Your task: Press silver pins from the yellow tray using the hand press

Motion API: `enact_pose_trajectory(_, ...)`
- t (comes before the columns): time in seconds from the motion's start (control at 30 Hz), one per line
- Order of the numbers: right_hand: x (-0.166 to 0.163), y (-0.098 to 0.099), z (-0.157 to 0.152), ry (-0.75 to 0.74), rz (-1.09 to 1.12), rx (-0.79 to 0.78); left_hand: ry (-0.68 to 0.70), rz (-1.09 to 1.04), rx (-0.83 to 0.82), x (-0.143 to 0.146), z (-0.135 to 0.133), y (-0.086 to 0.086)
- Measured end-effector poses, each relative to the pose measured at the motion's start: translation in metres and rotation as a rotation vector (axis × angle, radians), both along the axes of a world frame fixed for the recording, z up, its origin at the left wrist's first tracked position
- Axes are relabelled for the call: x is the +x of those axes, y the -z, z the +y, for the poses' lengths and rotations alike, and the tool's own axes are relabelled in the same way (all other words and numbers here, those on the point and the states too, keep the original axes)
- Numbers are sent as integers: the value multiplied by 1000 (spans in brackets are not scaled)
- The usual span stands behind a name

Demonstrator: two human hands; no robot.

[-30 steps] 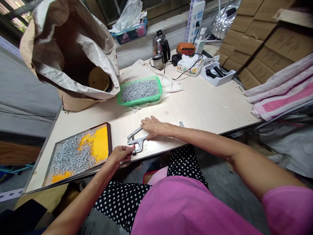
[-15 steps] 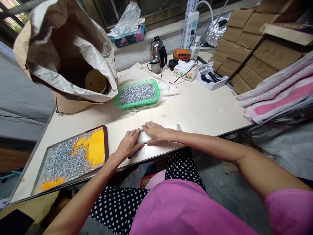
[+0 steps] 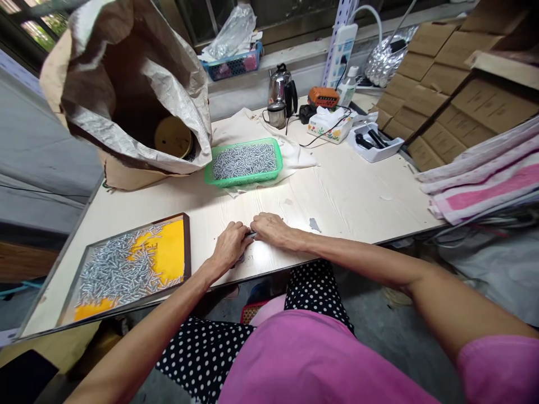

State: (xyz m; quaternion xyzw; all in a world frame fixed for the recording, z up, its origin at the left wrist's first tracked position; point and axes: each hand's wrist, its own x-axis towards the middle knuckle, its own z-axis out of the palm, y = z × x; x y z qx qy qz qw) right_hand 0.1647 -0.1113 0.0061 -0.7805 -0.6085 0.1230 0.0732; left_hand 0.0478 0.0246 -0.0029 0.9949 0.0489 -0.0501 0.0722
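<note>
Both my hands are close together over the near edge of the table, fingers curled. Between them shows a narrow grey strip-like piece (image 3: 251,235), mostly covered by the fingers, so its kind cannot be told. My left hand (image 3: 231,244) grips its left end, and my right hand (image 3: 269,229) closes over its right end. Part of a dark, flat object (image 3: 239,260) peeks out under the left hand. Left of the hands, a dark-rimmed tray (image 3: 187,247) with a yellow bottom holds many loose silver screws (image 3: 122,272).
A green basket (image 3: 245,178) full of small silver screws stands beyond the hands. Behind the tray is a large open sack (image 3: 168,154). A tissue box (image 3: 328,132), kettle (image 3: 281,84) and white tray (image 3: 381,152) stand at the back; stacked cartons (image 3: 438,101) rise at right.
The grey piece showed two parallel bars between my hands; now just one narrow strip shows. My fingers have curled in more around it. The whole view has shifted slightly.
</note>
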Motion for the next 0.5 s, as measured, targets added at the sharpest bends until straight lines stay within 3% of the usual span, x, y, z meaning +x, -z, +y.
enact_pose_trajectory(0.13,7,1,-1,-7,-22,40,-123,-139,-26,-14,5,-1)
enact_pose_trajectory(0.27,15,10,-5,-18,46,118,-401,-281,-3,-60,7,-6)
enact_pose_trajectory(0.33,16,15,-5,13,21,126,-467,-285,49,-84,3,-8)
enact_pose_trajectory(0.5,20,19,16,73,-78,24,-218,-286,137,-106,-17,2)
